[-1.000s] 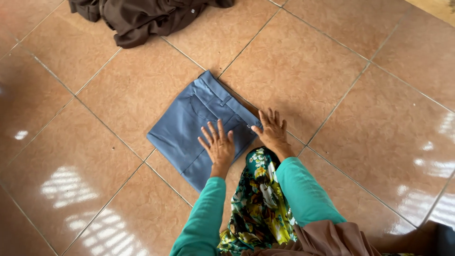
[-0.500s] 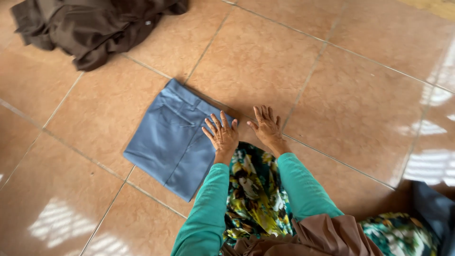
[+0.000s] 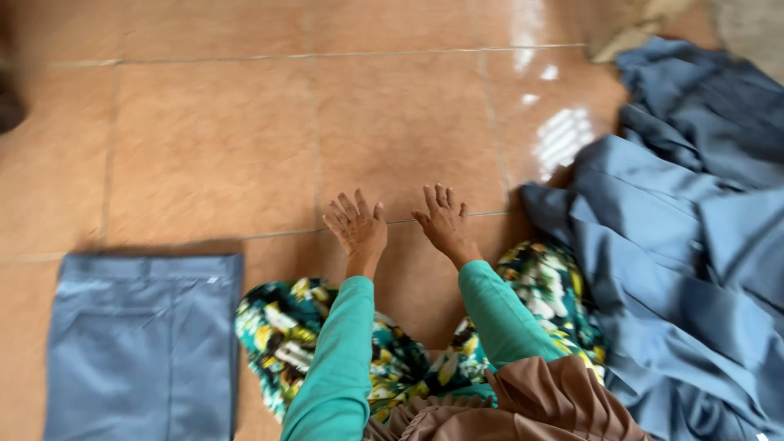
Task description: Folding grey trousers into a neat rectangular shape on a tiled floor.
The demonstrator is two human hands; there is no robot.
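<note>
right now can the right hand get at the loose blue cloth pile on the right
Probably yes. The right hand is open and empty above the bare tile floor, and the loose blue cloth lies close beside it, with nothing between them. The left hand is also empty.

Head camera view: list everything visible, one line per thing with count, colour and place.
folded garment: one, grey-blue, flat on the floor at lower left.
loose cloth heap: one, grey-blue, rumpled along the right side.
floor tiles: many, glossy orange-brown, across the view.
patterned skirt: one, green, yellow and black, over the knees at the bottom.
brown cloth: one, bottom centre-right.
sleeves: two, teal, on both forearms.
left hand: one, fingers spread, empty, above bare tile.
right hand: one, fingers spread, empty, beside it.
</note>
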